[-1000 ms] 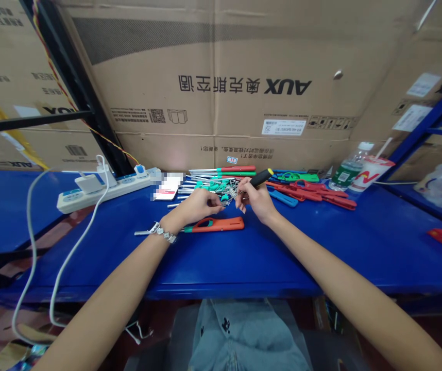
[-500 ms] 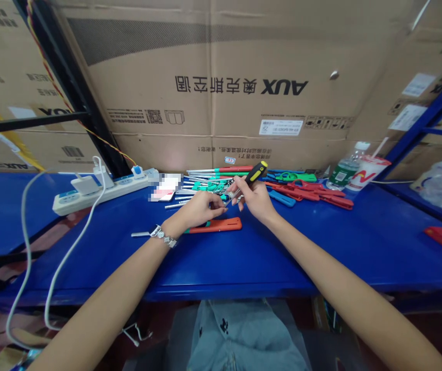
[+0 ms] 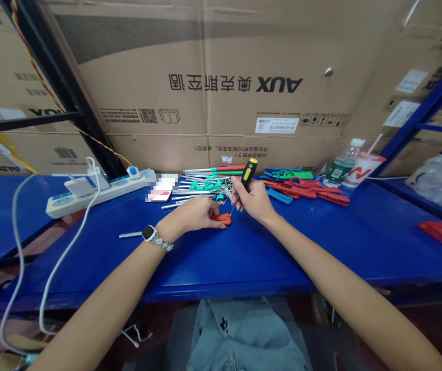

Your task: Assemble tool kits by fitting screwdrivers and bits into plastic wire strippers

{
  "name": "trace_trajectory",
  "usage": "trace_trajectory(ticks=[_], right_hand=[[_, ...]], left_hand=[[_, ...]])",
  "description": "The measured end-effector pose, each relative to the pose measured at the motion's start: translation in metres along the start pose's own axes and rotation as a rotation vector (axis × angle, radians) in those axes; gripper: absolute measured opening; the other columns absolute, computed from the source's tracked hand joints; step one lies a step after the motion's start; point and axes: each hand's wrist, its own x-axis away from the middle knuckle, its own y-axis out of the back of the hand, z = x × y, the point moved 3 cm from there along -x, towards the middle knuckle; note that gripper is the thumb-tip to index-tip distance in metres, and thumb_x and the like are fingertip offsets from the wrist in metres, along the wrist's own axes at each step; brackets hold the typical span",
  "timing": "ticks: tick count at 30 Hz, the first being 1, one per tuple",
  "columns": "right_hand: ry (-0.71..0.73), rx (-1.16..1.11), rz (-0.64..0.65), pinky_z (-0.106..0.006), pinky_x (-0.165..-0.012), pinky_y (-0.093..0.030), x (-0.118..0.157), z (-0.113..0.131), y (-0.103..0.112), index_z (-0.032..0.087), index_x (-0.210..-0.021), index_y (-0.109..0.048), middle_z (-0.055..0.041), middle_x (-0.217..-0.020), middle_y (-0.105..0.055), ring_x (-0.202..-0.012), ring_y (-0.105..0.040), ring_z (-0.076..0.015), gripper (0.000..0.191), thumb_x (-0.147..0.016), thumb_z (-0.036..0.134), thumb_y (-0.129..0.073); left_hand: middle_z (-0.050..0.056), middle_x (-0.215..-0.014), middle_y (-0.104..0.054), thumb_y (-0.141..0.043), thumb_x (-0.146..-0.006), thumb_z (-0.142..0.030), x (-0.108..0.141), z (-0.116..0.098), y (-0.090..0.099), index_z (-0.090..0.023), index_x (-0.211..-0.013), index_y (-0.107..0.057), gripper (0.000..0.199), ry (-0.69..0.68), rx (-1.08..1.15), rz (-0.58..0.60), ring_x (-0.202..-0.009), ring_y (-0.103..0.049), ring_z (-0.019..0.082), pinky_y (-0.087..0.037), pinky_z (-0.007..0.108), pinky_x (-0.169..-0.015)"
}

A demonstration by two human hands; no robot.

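My left hand is closed on an orange handle that lies on the blue table; a metal rod sticks out beyond my left wrist. In my right hand is a screwdriver with a black and yellow grip, tilted, its thin shaft pointing down beside the right end of the orange handle. Whether the tip touches the handle is too small to tell. Behind my hands lie metal rods with green parts and a cluster of small metal pieces.
Red handles, a green one and a blue one lie right of the pile. Farther right stand a bottle and a cup. A power strip with white cables is at the left, cardboard behind.
My left hand has taken hold of the orange handle, which lay in front of it. The screwdriver has moved down and left and stands more upright, its shaft now at the handle's end.
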Motion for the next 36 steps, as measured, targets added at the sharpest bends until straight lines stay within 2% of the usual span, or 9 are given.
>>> trace_trajectory(ticks=[6, 26, 28, 29, 33, 35, 36], right_hand=[[-0.002, 0.014, 0.044, -0.026, -0.045, -0.048, 0.0, 0.002, -0.007, 0.02, -0.06, -0.057, -0.0028, -0.055, -0.063, -0.042, -0.057, -0.0136, 0.06, -0.092, 0.071, -0.055], [-0.006, 0.054, 0.12, -0.027, -0.045, -0.047, -0.002, -0.002, -0.018, 0.021, -0.065, -0.057, -0.003, -0.059, -0.065, -0.044, -0.057, -0.0136, 0.058, -0.093, 0.071, -0.053], [-0.005, 0.074, 0.119, -0.026, -0.045, -0.046, -0.003, -0.003, -0.018, 0.02, -0.064, -0.057, -0.0027, -0.058, -0.064, -0.044, -0.057, -0.0135, 0.058, -0.093, 0.071, -0.053], [-0.003, 0.084, 0.12, -0.026, -0.045, -0.046, -0.003, -0.003, -0.019, 0.02, -0.065, -0.057, -0.0024, -0.058, -0.064, -0.045, -0.058, -0.0135, 0.057, -0.093, 0.07, -0.053], [0.011, 0.107, 0.13, -0.027, -0.049, -0.046, -0.004, -0.001, -0.02, 0.02, -0.071, -0.058, -0.0019, -0.06, -0.066, -0.045, -0.058, -0.0138, 0.05, -0.094, 0.065, -0.056], [0.017, 0.125, 0.135, -0.027, -0.05, -0.046, -0.004, 0.0, -0.021, 0.02, -0.069, -0.058, -0.0027, -0.061, -0.066, -0.047, -0.059, -0.014, 0.047, -0.094, 0.06, -0.058], [0.02, 0.14, 0.132, -0.027, -0.051, -0.045, -0.004, 0.001, -0.022, 0.02, -0.066, -0.058, -0.0029, -0.06, -0.066, -0.048, -0.059, -0.0143, 0.046, -0.094, 0.057, -0.058]], left_hand=[[0.001, -0.064, -0.062, -0.077, -0.073, -0.053, 0.001, 0.007, 0.004, -0.019, -0.074, -0.07, 0.035, 0.099, 0.03, 0.03, -0.056, -0.048, 0.015, -0.031, 0.032, -0.058], [-0.001, -0.061, -0.061, -0.08, -0.072, -0.051, 0.003, 0.005, 0.003, -0.02, -0.069, -0.067, 0.034, 0.057, 0.037, -0.003, -0.052, -0.048, 0.014, -0.032, 0.03, -0.054], [0.0, -0.063, -0.062, -0.079, -0.073, -0.055, 0.005, 0.004, 0.008, -0.02, -0.073, -0.068, 0.037, 0.03, 0.057, -0.064, -0.053, -0.05, 0.015, -0.033, 0.03, -0.054], [0.001, -0.065, -0.064, -0.077, -0.076, -0.056, 0.006, 0.003, 0.012, -0.02, -0.077, -0.069, 0.037, 0.01, 0.084, -0.129, -0.056, -0.052, 0.016, -0.035, 0.03, -0.056], [0.008, -0.094, -0.072, -0.066, -0.089, -0.051, 0.001, -0.01, 0.037, -0.019, -0.103, -0.07, 0.035, -0.082, 0.365, -0.534, -0.086, -0.065, 0.02, -0.049, 0.031, -0.072], [0.008, -0.102, -0.073, -0.071, -0.087, -0.048, -0.009, -0.019, 0.044, -0.019, -0.104, -0.068, 0.034, -0.097, 0.515, -0.668, -0.094, -0.067, 0.02, -0.052, 0.032, -0.078], [0.008, -0.101, -0.073, -0.077, -0.082, -0.046, -0.015, -0.024, 0.046, -0.019, -0.1, -0.068, 0.034, -0.108, 0.56, -0.692, -0.093, -0.067, 0.02, -0.053, 0.032, -0.078]])
